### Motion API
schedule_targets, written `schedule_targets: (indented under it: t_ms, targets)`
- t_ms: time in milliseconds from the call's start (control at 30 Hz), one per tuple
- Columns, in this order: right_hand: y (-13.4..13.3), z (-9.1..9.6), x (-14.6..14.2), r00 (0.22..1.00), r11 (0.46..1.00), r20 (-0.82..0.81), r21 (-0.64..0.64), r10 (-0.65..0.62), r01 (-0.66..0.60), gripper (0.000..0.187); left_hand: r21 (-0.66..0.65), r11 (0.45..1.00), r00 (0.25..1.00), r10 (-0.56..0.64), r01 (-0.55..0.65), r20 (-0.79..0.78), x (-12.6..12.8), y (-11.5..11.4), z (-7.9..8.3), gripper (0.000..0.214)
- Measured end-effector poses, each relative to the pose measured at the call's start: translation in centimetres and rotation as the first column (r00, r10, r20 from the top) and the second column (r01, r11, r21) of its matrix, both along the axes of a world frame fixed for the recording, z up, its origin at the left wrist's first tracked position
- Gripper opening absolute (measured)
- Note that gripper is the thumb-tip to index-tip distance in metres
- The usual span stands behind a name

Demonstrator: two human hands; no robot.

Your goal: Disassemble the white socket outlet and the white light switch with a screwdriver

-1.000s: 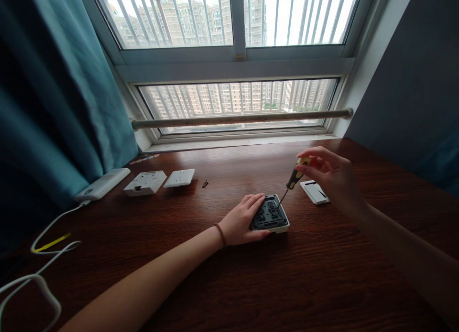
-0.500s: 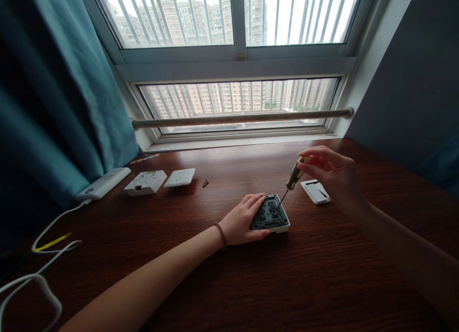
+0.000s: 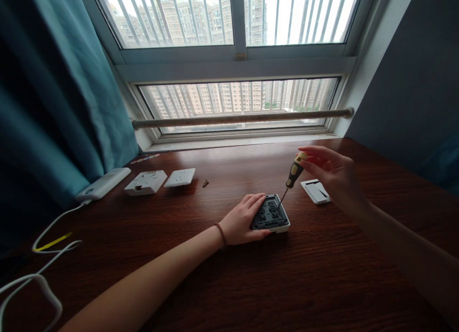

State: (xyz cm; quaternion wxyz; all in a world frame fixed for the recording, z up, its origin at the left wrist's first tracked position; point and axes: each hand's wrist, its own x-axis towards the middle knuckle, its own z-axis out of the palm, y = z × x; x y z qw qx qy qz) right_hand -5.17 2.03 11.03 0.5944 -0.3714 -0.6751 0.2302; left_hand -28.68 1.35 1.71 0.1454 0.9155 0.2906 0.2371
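Note:
A wall socket (image 3: 271,214) with a dark inner face and a white base lies on the wooden table. My left hand (image 3: 246,219) grips it from the left, fingers along the far edge and thumb along the near edge. In my right hand (image 3: 324,167), the thumb and fingers pinch the top of a screwdriver (image 3: 294,170) with a dark and yellow handle. The screwdriver leans to the right, and its tip meets the socket's dark face near the right side. What the tip touches is too small to tell.
A white cover frame (image 3: 315,191) lies to the right, beyond my right wrist. Farther left are a few small screws (image 3: 205,183), a white socket panel (image 3: 180,177), a white box (image 3: 146,183) and a white power bank (image 3: 103,184) with a white cable (image 3: 53,229). A window stands behind the table.
The screwdriver's handle has turned slightly, and more of its yellow top shows at my right fingertips. My left hand and the socket have stayed in place.

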Motion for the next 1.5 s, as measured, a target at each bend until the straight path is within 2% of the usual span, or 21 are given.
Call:
schedule_targets:
  t_ms: [100, 167, 233, 367, 433, 500, 600, 700, 800, 1000, 1500]
  targets:
    - [-0.4, 0.2, -0.1, 0.993, 0.993, -0.032, -0.005, 0.118, -0.118, 0.029, 0.003, 1.000, 1.000, 0.002, -0.002, -0.008, 0.0, 0.0, 0.0, 0.080]
    - [-0.6, 0.3, -0.2, 0.989, 0.989, -0.013, -0.007, 0.144, -0.144, 0.025, 0.002, 1.000, 1.000, 0.004, -0.004, -0.015, 0.0, 0.0, 0.0, 0.080]
    - [-0.7, 0.3, -0.2, 0.993, 0.994, 0.024, -0.006, 0.114, -0.113, 0.025, 0.001, 1.000, 1.000, 0.004, -0.004, -0.011, 0.0, 0.0, 0.0, 0.080]
    - [-0.3, 0.0, -0.1, 0.997, 0.999, 0.071, 0.048, -0.026, 0.023, 0.016, -0.003, 1.000, 1.000, 0.004, -0.004, 0.001, 0.0, 0.0, 0.0, 0.080]
    - [0.0, -0.3, -0.1, 0.995, 0.996, 0.068, 0.053, -0.074, 0.070, 0.021, -0.002, 1.000, 1.000, 0.002, -0.002, 0.000, 0.0, 0.0, 0.0, 0.080]
    - [0.1, -0.4, -0.2, 0.998, 0.998, 0.029, 0.033, -0.060, 0.059, 0.027, 0.001, 1.000, 1.000, 0.001, -0.001, 0.000, 0.0, 0.0, -0.1, 0.079]
    - [-0.2, -0.2, -0.4, 0.998, 0.999, -0.047, 0.016, 0.032, -0.032, 0.034, 0.010, 1.000, 1.000, 0.002, -0.002, -0.005, 0.0, 0.0, -0.1, 0.079]
    - [-0.5, -0.1, -0.6, 0.996, 0.997, -0.033, 0.008, 0.083, -0.083, 0.029, 0.018, 1.000, 1.000, 0.006, -0.006, -0.018, 0.0, 0.0, -0.1, 0.079]
    - [-0.6, -0.2, -0.6, 0.998, 0.998, -0.003, 0.014, 0.055, -0.055, 0.025, 0.021, 1.000, 1.000, 0.011, -0.011, -0.029, 0.0, 0.0, -0.1, 0.080]
    - [-0.5, -0.2, -0.4, 0.999, 0.997, -0.033, 0.073, -0.027, 0.029, 0.028, 0.023, 1.000, 1.000, 0.010, -0.009, -0.026, -0.1, 0.0, -0.2, 0.080]
    - [-0.3, -0.7, -0.6, 1.000, 0.998, -0.005, 0.068, -0.008, 0.008, 0.029, 0.027, 1.000, 0.999, 0.015, -0.013, -0.043, 0.0, 0.1, -0.2, 0.081]
